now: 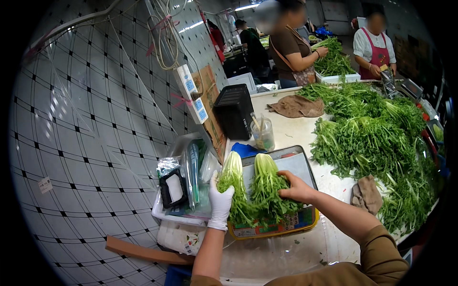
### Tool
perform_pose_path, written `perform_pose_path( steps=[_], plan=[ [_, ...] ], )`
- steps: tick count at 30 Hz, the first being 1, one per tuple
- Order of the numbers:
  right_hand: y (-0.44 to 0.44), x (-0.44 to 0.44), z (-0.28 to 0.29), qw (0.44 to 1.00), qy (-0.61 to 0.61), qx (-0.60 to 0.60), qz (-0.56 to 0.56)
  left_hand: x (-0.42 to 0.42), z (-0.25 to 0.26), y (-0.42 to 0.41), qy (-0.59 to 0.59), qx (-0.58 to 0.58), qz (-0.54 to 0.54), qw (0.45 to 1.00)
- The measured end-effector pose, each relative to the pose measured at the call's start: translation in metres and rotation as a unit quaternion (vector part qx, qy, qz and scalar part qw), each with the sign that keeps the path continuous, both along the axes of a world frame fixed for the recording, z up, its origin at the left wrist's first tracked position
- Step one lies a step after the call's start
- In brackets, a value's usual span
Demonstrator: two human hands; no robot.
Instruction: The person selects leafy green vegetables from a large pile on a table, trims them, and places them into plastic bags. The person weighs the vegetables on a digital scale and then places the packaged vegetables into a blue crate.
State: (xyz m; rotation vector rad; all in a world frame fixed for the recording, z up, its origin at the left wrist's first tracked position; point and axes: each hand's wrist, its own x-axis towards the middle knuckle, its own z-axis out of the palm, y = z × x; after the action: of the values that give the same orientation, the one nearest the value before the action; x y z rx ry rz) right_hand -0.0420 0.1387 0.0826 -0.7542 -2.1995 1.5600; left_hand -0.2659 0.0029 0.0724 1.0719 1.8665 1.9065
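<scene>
My left hand [220, 200], in a white glove, grips a bunch of frisée-like leafy greens [233, 175] by its left side. Bare, my right hand [296, 187] holds a second bunch of the same greens [266, 178] from the right. Both bunches have their pale stem ends pointing away from me and their leaves towards me. They are over a digital weighing scale [309, 164] with a metal pan; whether they rest fully on it I cannot tell. Leaves hide part of the scale's yellow-edged keypad [291, 221].
A large heap of greens [372, 139] covers the table's right side, near brown cloths [297, 106] [366, 195]. Behind the scale stand a plastic cup [263, 134] and a black crate [234, 111]. A bin of packaging [179, 214] sits left. Co-workers [291, 46] [374, 50] stand beyond the table.
</scene>
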Motion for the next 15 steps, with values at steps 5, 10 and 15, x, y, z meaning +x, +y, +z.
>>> perform_pose_path(
  steps=[5, 10, 15],
  plan=[
    [-0.019, 0.007, 0.058, 0.913, 0.065, 0.393, -0.087, 0.039, 0.034, -0.024, 0.063, 0.012, -0.094, 0.994],
    [-0.015, 0.012, 0.083, 0.874, 0.176, 0.452, 0.035, 0.063, 0.049, -0.04, 0.1, 0.003, -0.173, 0.98],
    [-0.022, 0.025, 0.092, 0.843, 0.191, 0.5, 0.055, 0.072, 0.057, -0.045, 0.147, 0.002, -0.174, 0.974]
  ],
)
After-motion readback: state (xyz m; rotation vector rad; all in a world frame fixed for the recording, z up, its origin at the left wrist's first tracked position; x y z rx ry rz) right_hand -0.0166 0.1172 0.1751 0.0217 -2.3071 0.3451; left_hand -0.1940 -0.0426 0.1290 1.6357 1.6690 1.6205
